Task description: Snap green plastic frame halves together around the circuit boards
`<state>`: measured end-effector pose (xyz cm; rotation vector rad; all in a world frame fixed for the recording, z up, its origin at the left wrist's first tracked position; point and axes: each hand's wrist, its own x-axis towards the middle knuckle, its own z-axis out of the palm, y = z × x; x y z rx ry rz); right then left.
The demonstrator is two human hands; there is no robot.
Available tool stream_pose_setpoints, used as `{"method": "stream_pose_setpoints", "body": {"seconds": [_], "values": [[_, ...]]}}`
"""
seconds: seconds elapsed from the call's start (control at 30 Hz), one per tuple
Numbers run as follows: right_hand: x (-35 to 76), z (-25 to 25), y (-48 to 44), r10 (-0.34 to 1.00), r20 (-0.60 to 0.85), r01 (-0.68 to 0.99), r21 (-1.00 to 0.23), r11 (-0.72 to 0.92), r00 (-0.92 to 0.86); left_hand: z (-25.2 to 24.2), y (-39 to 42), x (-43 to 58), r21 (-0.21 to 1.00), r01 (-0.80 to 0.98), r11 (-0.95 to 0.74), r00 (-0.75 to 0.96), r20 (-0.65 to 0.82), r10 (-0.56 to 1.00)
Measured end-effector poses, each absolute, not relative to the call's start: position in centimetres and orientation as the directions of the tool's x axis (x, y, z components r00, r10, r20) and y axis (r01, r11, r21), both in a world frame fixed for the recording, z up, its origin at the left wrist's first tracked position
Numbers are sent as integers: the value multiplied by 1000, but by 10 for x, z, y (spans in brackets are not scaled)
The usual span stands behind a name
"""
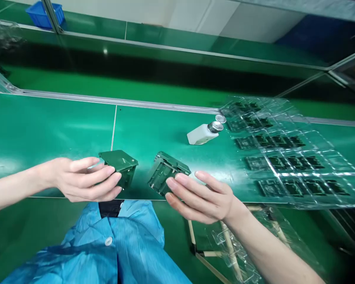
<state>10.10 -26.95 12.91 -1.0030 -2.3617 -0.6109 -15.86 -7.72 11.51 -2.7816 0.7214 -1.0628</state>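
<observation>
Resting in both hands (87,179) (205,197), apparently: green casings (118,159) (173,162)

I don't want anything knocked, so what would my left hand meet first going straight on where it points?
Your left hand, with its green box, would probably meet the other green box, in your right hand, first; one view leaves their depth unclear.

No legible text or numbers; faint marking on white bottle (199,135) too small to read.
</observation>
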Motion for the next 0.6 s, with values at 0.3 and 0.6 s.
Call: {"method": "stream_pose_setpoints", "body": {"seconds": [0.3,0.6], "values": [[110,98,-270,789,571,727,-438,528,-229,82,-99,-167,-211,-198,-957,640,712,-290],[28,-2,-246,788,-181,-635,-706,312,588,23,-169,-148,770,-297,565,657,-265,706]]}}
